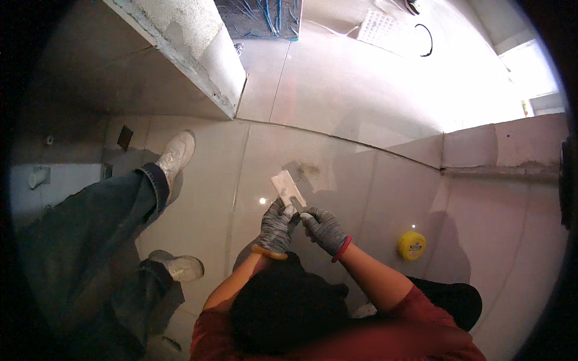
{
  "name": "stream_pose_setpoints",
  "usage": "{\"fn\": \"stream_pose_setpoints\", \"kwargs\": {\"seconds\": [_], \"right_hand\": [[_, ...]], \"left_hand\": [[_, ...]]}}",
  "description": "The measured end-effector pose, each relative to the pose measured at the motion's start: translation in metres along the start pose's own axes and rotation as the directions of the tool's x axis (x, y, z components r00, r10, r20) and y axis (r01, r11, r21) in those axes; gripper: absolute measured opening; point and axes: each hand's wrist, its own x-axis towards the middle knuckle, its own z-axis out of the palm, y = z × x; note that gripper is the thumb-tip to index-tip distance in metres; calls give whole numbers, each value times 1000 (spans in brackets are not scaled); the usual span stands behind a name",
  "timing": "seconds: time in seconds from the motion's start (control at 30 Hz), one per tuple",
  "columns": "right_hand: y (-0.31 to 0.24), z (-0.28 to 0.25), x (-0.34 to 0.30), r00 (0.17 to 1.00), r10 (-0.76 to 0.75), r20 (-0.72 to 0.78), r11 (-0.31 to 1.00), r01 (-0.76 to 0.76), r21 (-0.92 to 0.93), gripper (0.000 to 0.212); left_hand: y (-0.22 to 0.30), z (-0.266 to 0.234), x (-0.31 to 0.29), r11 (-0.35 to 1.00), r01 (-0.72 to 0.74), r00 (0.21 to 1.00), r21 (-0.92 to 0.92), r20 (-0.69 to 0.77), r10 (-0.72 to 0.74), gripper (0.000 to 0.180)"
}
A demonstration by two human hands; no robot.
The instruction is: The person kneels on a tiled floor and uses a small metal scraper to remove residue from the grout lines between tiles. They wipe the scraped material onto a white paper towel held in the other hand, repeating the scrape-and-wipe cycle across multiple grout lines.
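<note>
A small pale, rectangular piece of tile (283, 183) is held out over the floor, tilted, with a grey slot-like mark at its near end. My left hand (277, 230), in a grey knit glove with an orange cuff, is closed around its near left part. Gloved likewise, with a red cuff, my right hand (325, 230) pinches at the near right corner. Whether something small is also between the right fingers, I cannot tell. On the floor to the right lies a round yellow tape measure or similar case (412, 245).
Another person's legs in dark jeans (90, 210) and light shoes (177, 153) stand close on the left. A cut wall end (220, 69) rises at the upper left. A low ledge (506, 147) runs along the right. A white perforated panel (379, 29) and black cord (428, 39) lie farther off.
</note>
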Motion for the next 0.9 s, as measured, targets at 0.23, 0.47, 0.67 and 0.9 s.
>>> {"fn": "stream_pose_setpoints", "kwargs": {"seconds": [0.23,0.47,0.67,0.9], "right_hand": [[11,3,-2,989,108,105,988,-118,96,31],[3,-10,-20,992,114,54,923,-85,-376,23],[-17,-5,-17,967,-235,101,443,200,-874,16],[-30,24,-1,979,-68,192,422,203,-884,21]], "left_hand": [[-8,-1,-8,995,-54,991,-81,-124,43,34],[-11,-8,8,987,-96,981,132,-155,116,32],[-17,-11,16,995,-51,987,81,-151,63,32],[-30,-25,26,989,35,986,143,-166,-11,26]]}}
